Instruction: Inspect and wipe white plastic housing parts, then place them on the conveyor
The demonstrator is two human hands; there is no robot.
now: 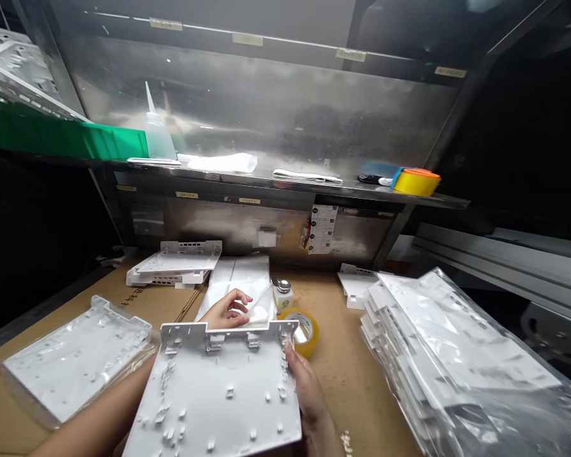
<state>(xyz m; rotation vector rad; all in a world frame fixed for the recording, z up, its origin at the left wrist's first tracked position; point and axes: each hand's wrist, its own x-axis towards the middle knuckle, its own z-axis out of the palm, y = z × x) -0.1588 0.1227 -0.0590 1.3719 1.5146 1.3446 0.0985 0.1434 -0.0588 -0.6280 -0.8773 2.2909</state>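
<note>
My right hand (310, 387) grips the right edge of a white plastic housing panel (223, 406), which is tilted toward me and shows small clips and posts on its face. Beyond the panel's upper edge, my left hand (228, 309) has curled fingers at a thin clear plastic bag (262, 306), whose edge looks lifted at the fingertips. That bag lies over a stack of white bags or sheets (240, 270). Close by stand a small bottle with a metal top (283, 295) and a roll of yellowish tape (309, 333).
A bagged panel (76, 358) lies at left, with stacked panels (178, 261) behind it. Many bagged panels (457, 355) are piled at right. The shelf above holds a green bin (99, 141), a nozzle bottle (160, 136) and a yellow-orange tape roll (416, 183). Cardboard (356, 393) covers the table.
</note>
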